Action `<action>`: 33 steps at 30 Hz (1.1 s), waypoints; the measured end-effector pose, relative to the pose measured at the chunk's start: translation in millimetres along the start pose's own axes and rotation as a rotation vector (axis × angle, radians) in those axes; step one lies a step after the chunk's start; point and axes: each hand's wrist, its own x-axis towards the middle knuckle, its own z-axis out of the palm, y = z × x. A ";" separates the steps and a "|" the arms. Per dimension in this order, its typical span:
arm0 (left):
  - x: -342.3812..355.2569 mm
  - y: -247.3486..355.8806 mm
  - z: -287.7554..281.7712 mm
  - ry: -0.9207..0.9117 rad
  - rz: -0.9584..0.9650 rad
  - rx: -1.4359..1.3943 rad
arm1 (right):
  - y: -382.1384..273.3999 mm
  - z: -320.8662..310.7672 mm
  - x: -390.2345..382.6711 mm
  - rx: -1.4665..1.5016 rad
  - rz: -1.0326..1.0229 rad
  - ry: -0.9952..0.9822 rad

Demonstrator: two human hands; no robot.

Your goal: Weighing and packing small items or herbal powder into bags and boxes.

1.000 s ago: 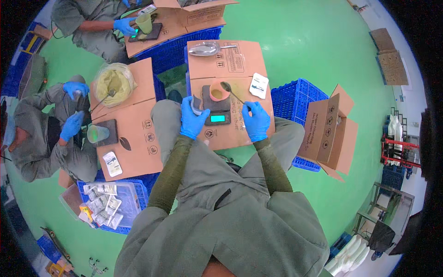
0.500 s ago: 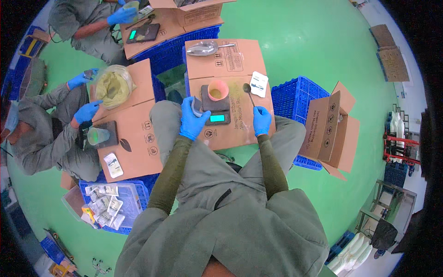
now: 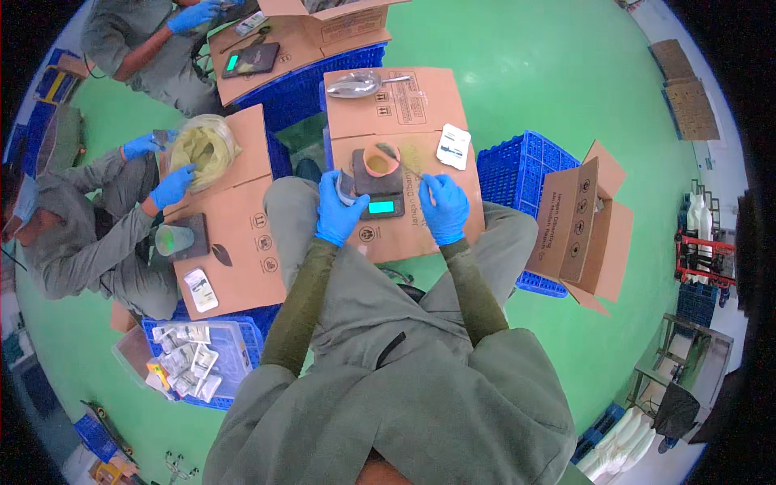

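Note:
My left hand (image 3: 339, 212), in a blue glove, is closed on a small grey pouch (image 3: 346, 187) beside the scale. A long-handled spoon (image 3: 388, 151) is pinched in my right hand (image 3: 445, 212), also gloved. The spoon's bowl is over the mouth of a pink cup (image 3: 370, 153); whether it touches the yellowish contents I cannot tell. That cup stands on a dark digital scale (image 3: 391, 210) with a lit green display. Both rest on a flattened cardboard sheet (image 3: 436, 109) in front of me.
A clear scoop (image 3: 356, 84) and a white printed packet (image 3: 453, 146) lie on the cardboard. At right are a blue crate (image 3: 517, 174) and an open carton (image 3: 575, 218). Co-workers sit at left, near a bag of powder (image 3: 204, 152) and a bin of pouches (image 3: 230, 347).
My right hand has shifted left and turned, bringing the spoon from beside the white packet to over the pink cup. My left hand stays with the pouch.

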 end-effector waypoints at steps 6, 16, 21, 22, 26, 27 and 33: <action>0.8 -12.8 1.1 0.037 0.015 -0.064 | 19.2 6.5 -4.6 0.373 0.442 0.120; 1.0 10.0 13.8 0.084 0.110 0.196 | -43.1 -31.3 93.3 0.605 0.339 -0.107; 0.2 11.7 16.6 0.153 0.073 0.114 | -117.4 9.0 174.9 0.660 -0.008 -0.270; 0.6 7.6 17.2 0.129 0.033 0.003 | -136.5 25.8 190.4 0.612 -0.137 -0.330; -6.2 28.6 16.5 0.156 -0.008 0.037 | -217.6 101.7 239.5 0.458 -0.454 -0.403; -7.0 56.8 11.9 0.128 -0.042 0.094 | -230.9 127.5 247.4 0.381 -0.506 -0.441; -3.3 174.9 -10.0 0.600 -0.356 0.417 | -307.2 245.6 259.9 0.285 -0.632 -0.425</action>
